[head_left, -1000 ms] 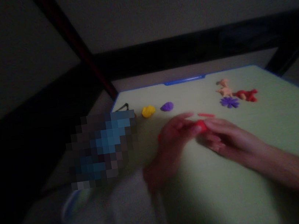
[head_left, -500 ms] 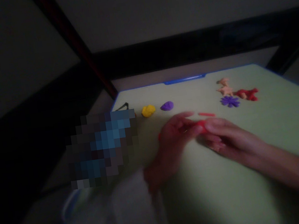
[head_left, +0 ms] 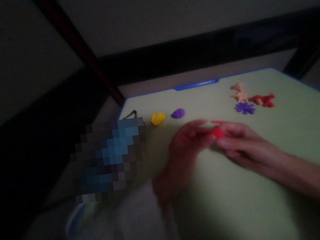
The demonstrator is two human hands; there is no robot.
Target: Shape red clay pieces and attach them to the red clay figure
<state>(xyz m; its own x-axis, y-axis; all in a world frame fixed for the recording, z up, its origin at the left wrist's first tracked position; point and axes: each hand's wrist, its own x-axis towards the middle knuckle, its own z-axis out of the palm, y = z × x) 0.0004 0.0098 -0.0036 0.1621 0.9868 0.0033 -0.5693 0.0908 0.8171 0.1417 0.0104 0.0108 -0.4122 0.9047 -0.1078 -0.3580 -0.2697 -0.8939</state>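
Note:
Between my two hands, above the middle of the table, is a small piece of red modelling clay (head_left: 217, 132). My left hand (head_left: 187, 144) pinches its left side between thumb and fingers. My right hand (head_left: 238, 138) grips it from the right, with the thumb below it and the fingers curled around. Just beyond my right fingers lies a thin red clay strip (head_left: 216, 122), now mostly covered by them. A bit of red clay (head_left: 170, 146) peeks out behind my left hand. Dim light and blur hide the piece's exact shape.
On the pale green table (head_left: 305, 135) lie a yellow clay lump (head_left: 158, 119) and a purple clay lump (head_left: 178, 113). Farther right are a purple flower-like shape (head_left: 245, 108), peach figures (head_left: 240, 96) and a red figure (head_left: 266, 100). A blurred-out blue object (head_left: 118, 145) covers the left edge.
My right fingers have risen over the far side of the red clay and its thumb has dropped lower, showing more of the piece. They now cover most of the strip.

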